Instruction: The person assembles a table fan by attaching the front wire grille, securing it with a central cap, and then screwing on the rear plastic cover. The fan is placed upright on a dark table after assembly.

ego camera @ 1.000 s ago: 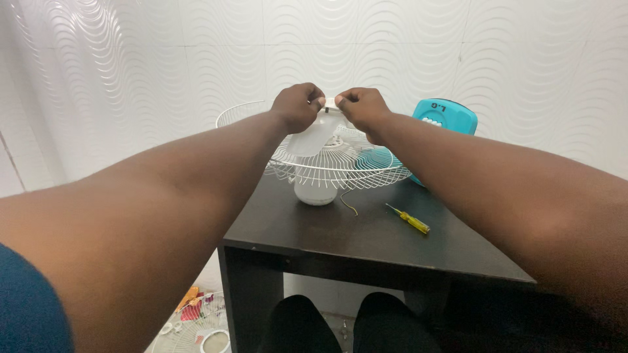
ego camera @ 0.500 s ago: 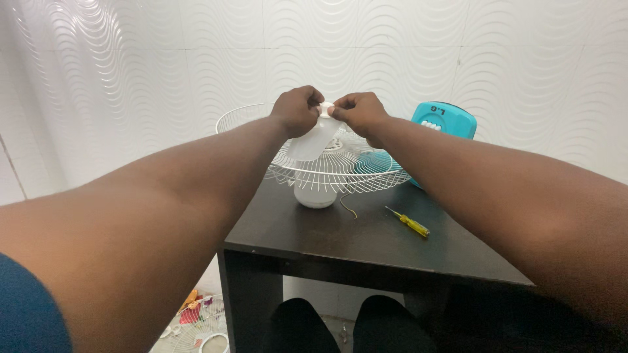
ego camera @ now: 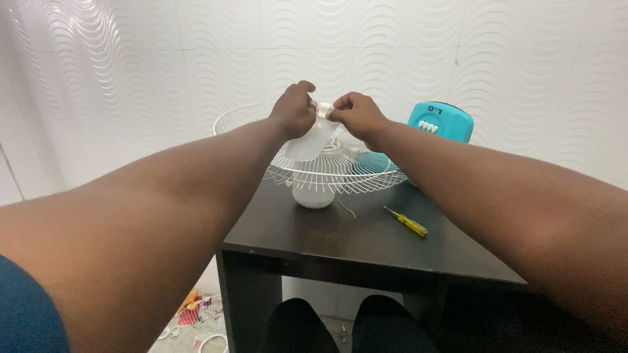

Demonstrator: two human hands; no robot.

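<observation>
**Asker:** Closest to the camera, what shows?

**Describer:** Two knees in dark trousers under the near edge of a dark, smooth rectangular table [ego camera: 314, 242]. Down on the floor to the left lies a second white wire grille [ego camera: 196, 327] among small colourful bits.

**Asker:** On the tabletop?

**Describer:** One slim screwdriver [ego camera: 407, 221] with a yellow translucent handle lies flat, right of centre. Beyond it stands one round white plastic motor housing [ego camera: 313, 194], carrying a dish-shaped white wire fan guard [ego camera: 340, 171] of thin radial spokes. One short bent wire [ego camera: 347, 206] hangs just beside the housing.

**Asker:** And the hands?

**Describer:** Two bare forearms reach out over the guard's centre. The left hand [ego camera: 294, 110] and right hand [ego camera: 353, 115] meet there, both sets of fingers pinched onto one small white plastic piece [ego camera: 322, 110] at the top of a pale translucent blade [ego camera: 310, 142].

**Asker:** Farther back?

**Describer:** One rounded teal plastic casing [ego camera: 439, 121], then a white wall with raised wavy ridges.
</observation>
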